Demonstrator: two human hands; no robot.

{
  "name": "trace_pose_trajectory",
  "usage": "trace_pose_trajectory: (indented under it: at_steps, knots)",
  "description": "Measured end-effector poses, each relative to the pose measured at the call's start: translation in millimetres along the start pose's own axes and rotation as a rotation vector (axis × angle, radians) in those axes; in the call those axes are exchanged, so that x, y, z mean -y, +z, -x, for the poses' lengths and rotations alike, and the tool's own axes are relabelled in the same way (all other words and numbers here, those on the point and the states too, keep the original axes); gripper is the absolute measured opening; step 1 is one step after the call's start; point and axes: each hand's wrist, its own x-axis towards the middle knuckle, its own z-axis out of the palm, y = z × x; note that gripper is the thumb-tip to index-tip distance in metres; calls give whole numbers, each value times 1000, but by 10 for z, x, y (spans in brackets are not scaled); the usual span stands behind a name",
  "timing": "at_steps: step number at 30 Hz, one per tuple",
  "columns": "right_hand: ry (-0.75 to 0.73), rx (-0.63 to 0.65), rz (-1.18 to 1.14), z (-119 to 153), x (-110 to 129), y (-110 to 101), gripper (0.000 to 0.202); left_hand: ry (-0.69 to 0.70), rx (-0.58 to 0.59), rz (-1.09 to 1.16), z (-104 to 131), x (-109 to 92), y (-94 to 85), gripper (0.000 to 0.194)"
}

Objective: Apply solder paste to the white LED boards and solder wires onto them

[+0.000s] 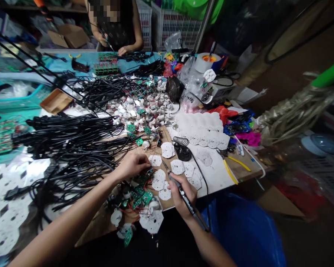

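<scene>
Right hand (182,193) closed around a soldering iron (180,191), tip toward 11 o'clock over white round boards (159,180), left hand (132,165) pinching small parts at 10 o'clock, green circuit boards (141,196) below, black cables (72,144) at 9 o'clock, iron stand (182,148) at 12.

Showing two bare forearms, no sleeves reaching into view; wearing no gloves, rings, watch or wristbands on either the left hand (132,165) or the right hand (182,193); fingers uncovered throughout.

White round boards (158,180); green circuit boards (140,194); black cables (72,144); yellow-handled pliers (233,168).
</scene>
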Motion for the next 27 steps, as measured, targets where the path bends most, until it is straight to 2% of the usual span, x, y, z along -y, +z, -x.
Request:
trace_pose_trajectory:
  at_steps: [4,9,11,14,16,20,22,27]
  knots:
    - [9,-9,-10,-21,-32,33,22,26,-1,64,37,31,67,21]
    - [30,-5,-39,-62,-77,46,22,-28,-200,67,24,2,94,19]
    - [28,-2,-44,-77,-89,59,22,-8,-166,59,18,-26,111,20]
    - [8,2,-47,-94,-100,76,23,36,-14,62,14,-64,146,20]
    - [-3,-1,-49,-100,-107,81,23,2,-47,40,6,-80,162,20]
    - [-18,9,-41,-105,-129,77,24,-79,-266,-34,-45,-83,162,18]
    - [-29,12,-33,-105,-139,75,24,-115,-275,-43,-81,-86,157,19]
    - [-18,45,-18,-103,-138,97,23,-253,-205,-68,-135,-147,160,19]
